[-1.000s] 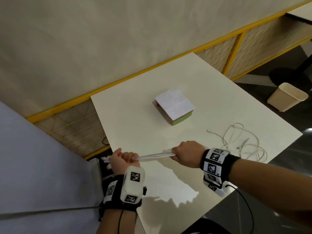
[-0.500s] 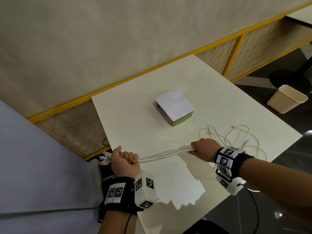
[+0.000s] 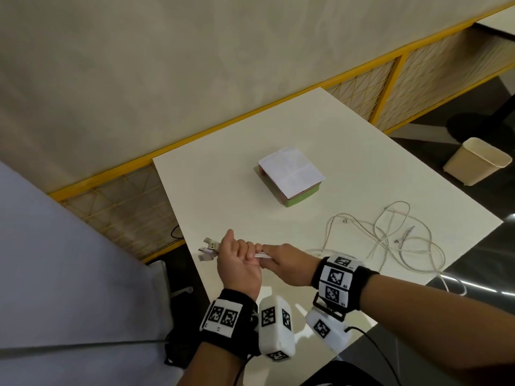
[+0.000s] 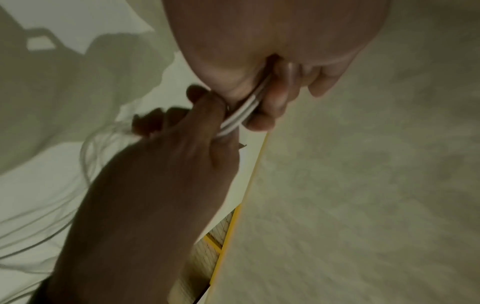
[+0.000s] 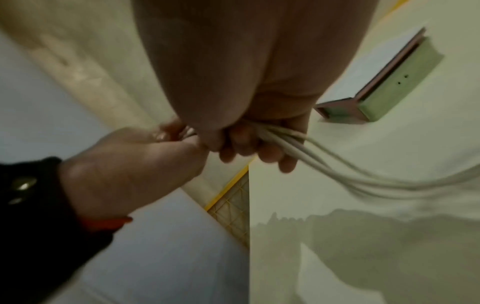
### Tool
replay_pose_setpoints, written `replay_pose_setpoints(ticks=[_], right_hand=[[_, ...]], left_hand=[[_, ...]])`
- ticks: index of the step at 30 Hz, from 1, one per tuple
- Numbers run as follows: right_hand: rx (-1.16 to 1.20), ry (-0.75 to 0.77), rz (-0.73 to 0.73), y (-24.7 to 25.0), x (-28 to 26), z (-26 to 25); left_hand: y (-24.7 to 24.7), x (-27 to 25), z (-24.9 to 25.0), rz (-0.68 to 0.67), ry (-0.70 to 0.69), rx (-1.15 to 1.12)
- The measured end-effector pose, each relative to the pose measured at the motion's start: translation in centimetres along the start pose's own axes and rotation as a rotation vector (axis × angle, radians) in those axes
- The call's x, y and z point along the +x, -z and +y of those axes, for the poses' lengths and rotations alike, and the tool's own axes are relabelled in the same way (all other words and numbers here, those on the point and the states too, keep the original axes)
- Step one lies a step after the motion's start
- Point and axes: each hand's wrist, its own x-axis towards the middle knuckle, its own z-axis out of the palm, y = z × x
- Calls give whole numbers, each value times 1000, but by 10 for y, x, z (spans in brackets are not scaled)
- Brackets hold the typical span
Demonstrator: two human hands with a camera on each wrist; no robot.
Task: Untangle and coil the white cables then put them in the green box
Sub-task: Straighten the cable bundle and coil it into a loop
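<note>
Several white cables [image 3: 390, 240] lie in loose tangled loops on the right part of the white table [image 3: 223, 190]. My left hand [image 3: 237, 260] grips their bundled ends near the table's front left, with USB plugs [image 3: 207, 247] sticking out to its left. My right hand [image 3: 284, 263] sits right against the left hand and grips the same strands [image 5: 306, 156], which run off to the right. The cables [image 4: 239, 117] show between both hands in the left wrist view. The green box [image 3: 302, 200] stands mid-table with a white sheet [image 3: 291, 172] over it.
A yellow-framed mesh partition [image 3: 390, 79] runs behind the table along the wall. A beige bin [image 3: 476, 160] stands on the dark floor at the right. One cable loop [image 3: 452, 285] hangs over the table's right front edge.
My right hand had slid right along the strands, away from the left hand; now it is back against the left hand. The left hand has turned and moved over the table.
</note>
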Motion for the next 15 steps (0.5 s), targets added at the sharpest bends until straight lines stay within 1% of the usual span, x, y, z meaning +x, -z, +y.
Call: replay_pose_setpoints(ticks=[2,4,6,9,10,11,12,13,14,15], right_hand=[[-115,14,27,6,-4,1],[-235,-5,57,14,-6,0],[-293,-38,51,23,-6,-1],[-352,-69,-15,41,-10,-4],[-381,-67,-42,47,-12,-6],[-419,-61,-70,53,-14,-7],[-458,-55,-100,59,-15,-8],[-497,-52,-133,64,-16,-9],[-533,-50,-163,68,-16,-9],[-562,-43,-189,71,-15,-10]], left_hand=[[5,0,3,-26,18,31],[9,-1,5,-55,49,79],[14,1,9,-65,86,167],[31,16,25,11,112,272],[38,21,31,32,100,366],[42,25,39,32,63,538],[44,26,47,13,-19,778],[45,26,54,-29,-139,1010],[40,24,58,-129,-260,1179],[35,21,59,-271,-324,1289]])
